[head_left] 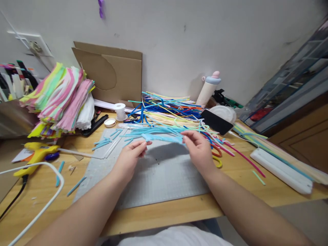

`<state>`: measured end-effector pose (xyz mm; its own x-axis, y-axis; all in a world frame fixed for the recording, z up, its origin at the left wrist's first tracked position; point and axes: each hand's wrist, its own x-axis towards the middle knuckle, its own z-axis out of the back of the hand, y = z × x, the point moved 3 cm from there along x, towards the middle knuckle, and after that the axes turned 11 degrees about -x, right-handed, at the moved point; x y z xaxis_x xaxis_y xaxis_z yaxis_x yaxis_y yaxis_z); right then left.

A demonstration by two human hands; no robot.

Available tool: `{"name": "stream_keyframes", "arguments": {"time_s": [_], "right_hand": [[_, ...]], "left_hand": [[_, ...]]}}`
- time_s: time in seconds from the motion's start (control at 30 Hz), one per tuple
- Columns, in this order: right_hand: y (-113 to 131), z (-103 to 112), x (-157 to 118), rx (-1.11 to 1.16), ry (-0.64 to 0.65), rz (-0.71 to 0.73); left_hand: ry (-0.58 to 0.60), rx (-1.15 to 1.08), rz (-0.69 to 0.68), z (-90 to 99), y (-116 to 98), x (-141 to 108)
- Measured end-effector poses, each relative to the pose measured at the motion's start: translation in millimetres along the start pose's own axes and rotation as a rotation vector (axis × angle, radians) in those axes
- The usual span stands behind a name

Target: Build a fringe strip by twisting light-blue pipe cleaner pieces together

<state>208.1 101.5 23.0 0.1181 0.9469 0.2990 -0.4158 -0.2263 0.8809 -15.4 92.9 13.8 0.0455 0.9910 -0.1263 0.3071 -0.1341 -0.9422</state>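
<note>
A light-blue strip of pipe cleaners (165,138) stretches level between my two hands, above the grey cutting mat (164,181). My left hand (134,152) pinches its left end between thumb and fingers. At the right end, my right hand (197,147) grips it the same way. The strip is blurred, so I cannot tell how many stems it has. Just behind it lies a bunch of loose light-blue pipe cleaners (151,130). Short cut blue pieces (102,142) are scattered on the mat's upper left.
A yellow glue gun (38,155) with a white cable (57,172) lies left. Behind are pipe cleaner bundles (64,99), cardboard (123,75), a white spool (120,111) and a bottle (208,89). A black phone (217,122) and a white power strip (282,171) are on the right.
</note>
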Motion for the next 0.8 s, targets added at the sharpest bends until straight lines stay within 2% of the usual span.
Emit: {"name": "stream_keyframes", "arguments": {"time_s": [0.03, 0.1, 0.2, 0.4, 0.8], "right_hand": [[-1.6, 9.6, 7.8, -0.181, -0.051, 0.076], [-9.0, 19.9, 22.6, -0.498, 0.062, 0.174], [-23.0, 25.9, 35.2, -0.671, 0.216, 0.256], [-37.9, 18.3, 33.9, -0.809, 0.369, 0.174], [-45.6, 14.1, 35.1, -0.781, 0.467, 0.125]], "left_hand": [[-0.014, -0.019, 0.004, 2.5, -1.9, 1.3], [-0.045, -0.052, 0.019, 6.4, -4.2, 3.0], [-0.069, -0.076, 0.032, 8.9, -5.6, 4.1], [-0.103, -0.098, 0.044, 11.4, -6.9, 6.6], [-0.109, -0.127, 0.055, 14.6, -5.6, 8.0]]}}
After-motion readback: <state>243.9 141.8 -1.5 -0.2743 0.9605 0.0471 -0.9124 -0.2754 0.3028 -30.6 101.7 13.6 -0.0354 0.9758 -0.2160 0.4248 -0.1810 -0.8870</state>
